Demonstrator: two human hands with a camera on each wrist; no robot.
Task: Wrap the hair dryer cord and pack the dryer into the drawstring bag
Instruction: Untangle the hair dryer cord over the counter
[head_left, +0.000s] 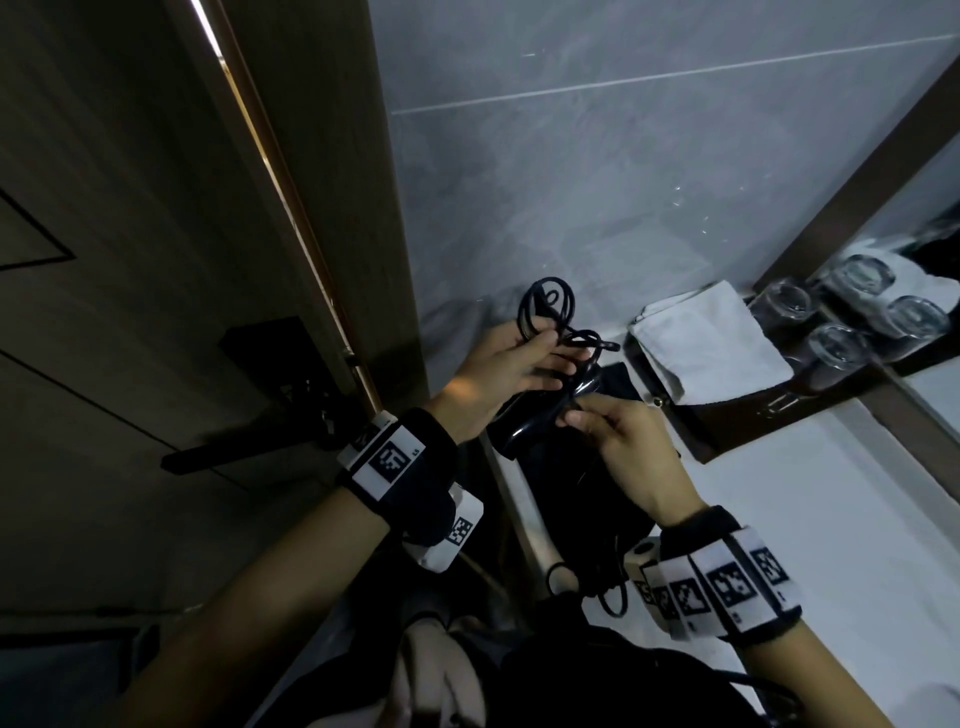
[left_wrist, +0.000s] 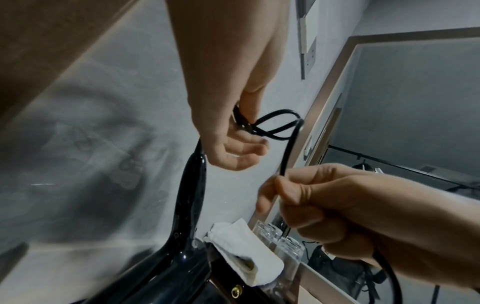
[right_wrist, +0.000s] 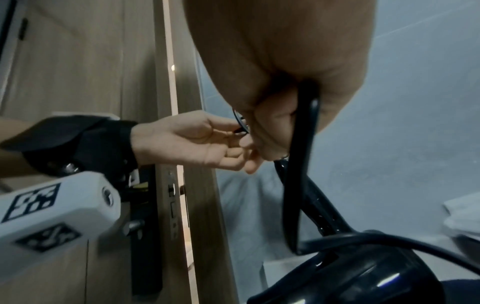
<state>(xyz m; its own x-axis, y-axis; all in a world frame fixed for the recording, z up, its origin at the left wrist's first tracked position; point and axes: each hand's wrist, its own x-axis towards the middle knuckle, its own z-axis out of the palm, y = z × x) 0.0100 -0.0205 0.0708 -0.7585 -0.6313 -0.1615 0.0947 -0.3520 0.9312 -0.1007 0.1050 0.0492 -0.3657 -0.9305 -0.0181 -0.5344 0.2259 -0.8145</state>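
Observation:
The glossy black hair dryer (head_left: 519, 423) lies on the counter with its handle raised toward my left hand (head_left: 556, 358). That hand grips several loops of the black cord (head_left: 545, 306), which stand above its fingers. My right hand (head_left: 571, 418) pinches a straight run of the cord just below. In the left wrist view the cord (left_wrist: 285, 152) runs from the loops down into the right hand (left_wrist: 272, 189). A dark bag (head_left: 576, 493) with drawstring loops lies under the dryer and my right wrist. The right wrist view shows the dryer body (right_wrist: 363, 275).
A folded white cloth (head_left: 711, 343) lies on a dark tray (head_left: 727, 426) to the right, with upturned glasses (head_left: 836, 345) beside a mirror. A wooden door (head_left: 130, 260) with a black handle (head_left: 234, 452) stands close on the left. The white counter (head_left: 831, 519) runs right.

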